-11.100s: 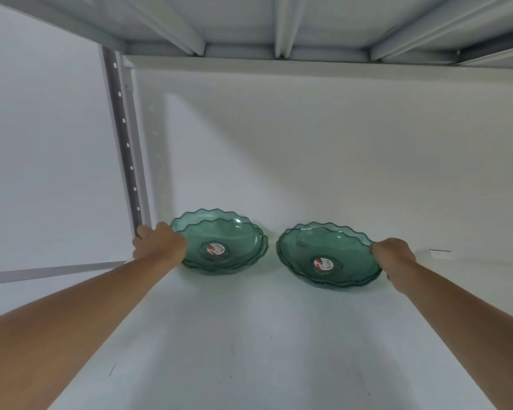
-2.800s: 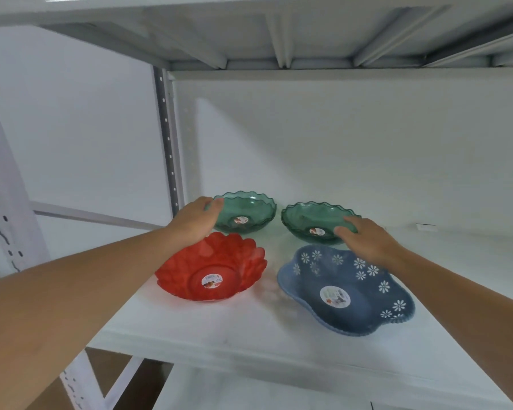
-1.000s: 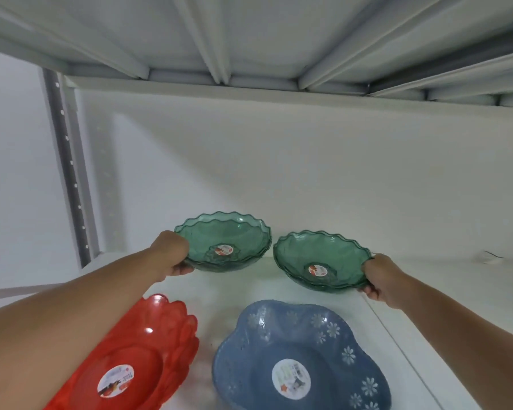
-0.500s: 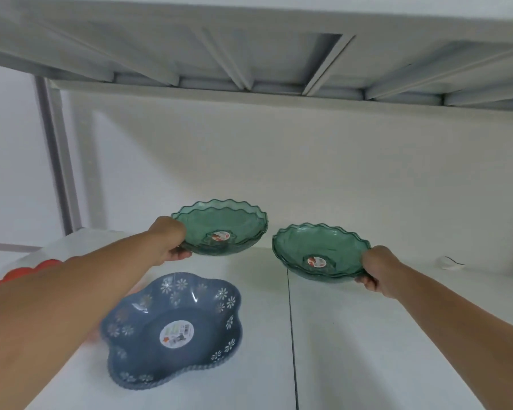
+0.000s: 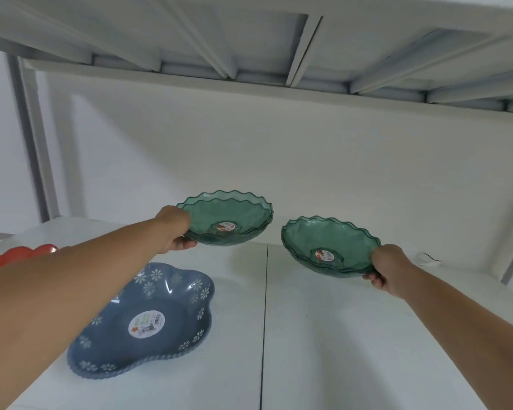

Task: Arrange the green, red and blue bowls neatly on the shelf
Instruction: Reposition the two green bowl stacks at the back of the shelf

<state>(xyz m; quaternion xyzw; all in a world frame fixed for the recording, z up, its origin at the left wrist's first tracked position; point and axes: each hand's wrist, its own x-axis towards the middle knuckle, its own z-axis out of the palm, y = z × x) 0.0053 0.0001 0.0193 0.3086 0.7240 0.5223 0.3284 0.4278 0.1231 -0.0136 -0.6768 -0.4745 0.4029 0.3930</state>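
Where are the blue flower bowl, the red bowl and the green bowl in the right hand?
blue flower bowl (image 5: 148, 318): head view, inner floor beside its sticker.
red bowl (image 5: 18, 254): head view, scalloped rim at left edge.
green bowl in the right hand (image 5: 326, 244): head view, inner wall.

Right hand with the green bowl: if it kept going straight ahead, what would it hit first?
Probably nothing before the white back wall. The right hand carries its translucent green scalloped bowl over bare white shelf; depth is hard to judge.

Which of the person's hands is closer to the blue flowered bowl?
The left hand, holding a green bowl just above and behind the blue bowl. The right hand is well off to its right.
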